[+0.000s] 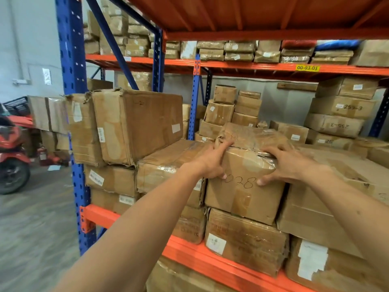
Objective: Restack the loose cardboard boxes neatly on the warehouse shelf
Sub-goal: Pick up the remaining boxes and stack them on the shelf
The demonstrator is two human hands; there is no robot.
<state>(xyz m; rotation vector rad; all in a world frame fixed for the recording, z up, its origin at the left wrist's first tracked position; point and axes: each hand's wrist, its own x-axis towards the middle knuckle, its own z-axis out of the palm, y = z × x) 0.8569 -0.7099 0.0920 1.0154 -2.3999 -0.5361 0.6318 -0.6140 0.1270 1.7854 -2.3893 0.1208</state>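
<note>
A taped cardboard box (pixel 242 199) with handwritten digits on its front sits in the middle of the shelf, on top of another box (pixel 244 239). My left hand (pixel 212 163) grips its upper left corner, fingers over the top edge and thumb on the front. My right hand (pixel 288 163) grips its upper right edge in the same way. A big battered box (pixel 139 125) stands tilted at the left end, resting on lower boxes. Flat boxes (pixel 168 165) lie between it and the held box.
The shelf has orange beams (pixel 189 256) and blue uprights (pixel 73 123). More boxes (pixel 336 114) are stacked behind and to the right. A red vehicle (pixel 12 154) stands on the grey floor at the left. An orange deck hangs close overhead.
</note>
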